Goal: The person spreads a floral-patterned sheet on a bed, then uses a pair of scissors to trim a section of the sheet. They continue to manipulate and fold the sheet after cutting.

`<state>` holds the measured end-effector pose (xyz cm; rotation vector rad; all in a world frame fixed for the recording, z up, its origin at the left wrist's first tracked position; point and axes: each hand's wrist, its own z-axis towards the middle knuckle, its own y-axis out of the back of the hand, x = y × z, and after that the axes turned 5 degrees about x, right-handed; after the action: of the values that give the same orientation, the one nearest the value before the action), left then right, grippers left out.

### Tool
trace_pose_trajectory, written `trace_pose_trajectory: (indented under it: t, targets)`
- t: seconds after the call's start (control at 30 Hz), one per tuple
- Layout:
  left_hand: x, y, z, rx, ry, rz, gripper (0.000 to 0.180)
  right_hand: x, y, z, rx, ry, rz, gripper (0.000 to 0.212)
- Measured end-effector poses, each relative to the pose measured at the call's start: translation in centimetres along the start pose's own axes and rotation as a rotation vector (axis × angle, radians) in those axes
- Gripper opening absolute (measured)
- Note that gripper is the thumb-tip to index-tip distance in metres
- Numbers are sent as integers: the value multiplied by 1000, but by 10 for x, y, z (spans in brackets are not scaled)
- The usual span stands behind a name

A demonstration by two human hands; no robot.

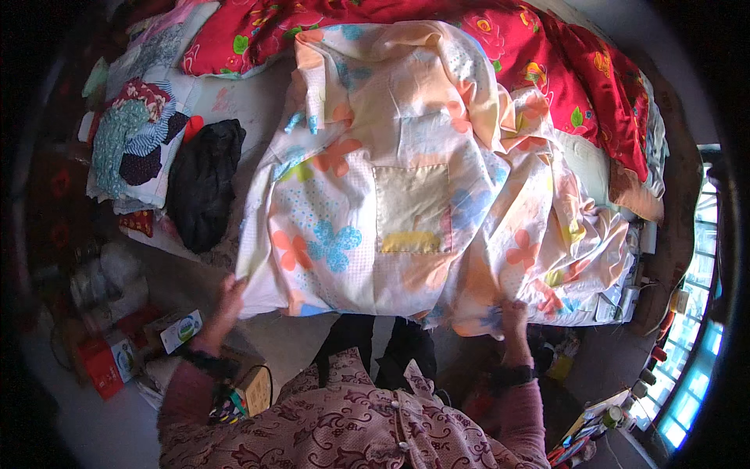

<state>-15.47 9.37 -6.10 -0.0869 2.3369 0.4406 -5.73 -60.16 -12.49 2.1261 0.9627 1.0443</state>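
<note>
A pale bed sheet (pixel 336 211) printed with orange, blue and yellow flowers lies spread over the bed, its near edge hanging toward me. A square cream patch (pixel 412 205) is sewn near its middle. My left hand (pixel 225 311) is closed on the sheet's near left corner. At the near edge on the right, my right hand (pixel 513 316) grips a bunched part of the same sheet. The cloth is fairly flat in the middle and rumpled toward the right, with a fold across its far end.
A red flowered quilt (pixel 547 78) lies along the bed's far side. Black cloth (pixel 205 184) and a pile of folded clothes (pixel 125 152) rest at the left. Boxes (pixel 117 363) stand on the floor at lower left. A barred window (pixel 695 313) is at right.
</note>
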Motion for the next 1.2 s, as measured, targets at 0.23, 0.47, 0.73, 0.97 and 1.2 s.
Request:
trace_pose_trajectory:
  t: [0.23,0.47,0.73,0.97,1.2]
  targets:
    - [-287,121,15,108,-437,-217,38,11,208,46,-126,196,847,26]
    - [-428,274,160,-595,-657,-119,44,58,310,88,-409,380,811,29]
    - [-287,363,235,-609,-297,367,44,-7,184,60,-110,103,565,33]
    - [-259,418,192,-334,-589,643,26,-9,188,53,-165,-88,514,30]
    - [-321,282,154,-518,-431,30,50,-23,185,77,-185,11,601,29]
